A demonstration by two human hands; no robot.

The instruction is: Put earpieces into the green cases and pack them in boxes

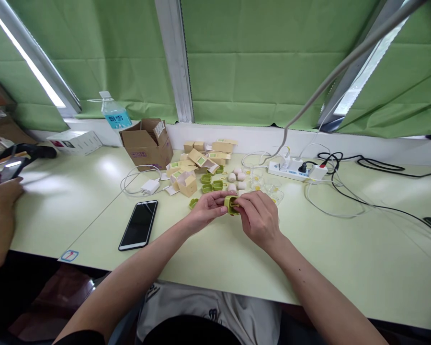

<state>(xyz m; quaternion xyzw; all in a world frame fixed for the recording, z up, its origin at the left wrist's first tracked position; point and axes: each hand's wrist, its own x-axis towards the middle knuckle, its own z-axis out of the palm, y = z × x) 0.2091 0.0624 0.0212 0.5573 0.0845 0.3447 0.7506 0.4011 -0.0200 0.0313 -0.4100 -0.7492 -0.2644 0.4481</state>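
Sm. green cup (228,206) is being held up over the table (345,268), approx. centre, in front of the wearer, btwn both hands. By L hand (208,208) it's being gripped at its L side, thumb & fingers closed on it. By R hand (260,215) it's being touched at the open side, fingers bunched & curled; whether they're fully closed, or a sm. part is being pinched, can't be told.

Just behind the hands, more green pieces (206,188) are being kept grouped, w/ pinkish-white pieces (232,177) & clear plastic pieces (277,195) to their R. Sm. kraft boxes (197,157) are being left piled behind, next to a brown carton (138,146). Black-screened phone (139,225) is lying L of L forearm, charger (151,186) nearby. Pwr strip (289,171) is being fed by cables, back R. At far L, another phone (12,165) is being held by a co-worker's hand (3,191).
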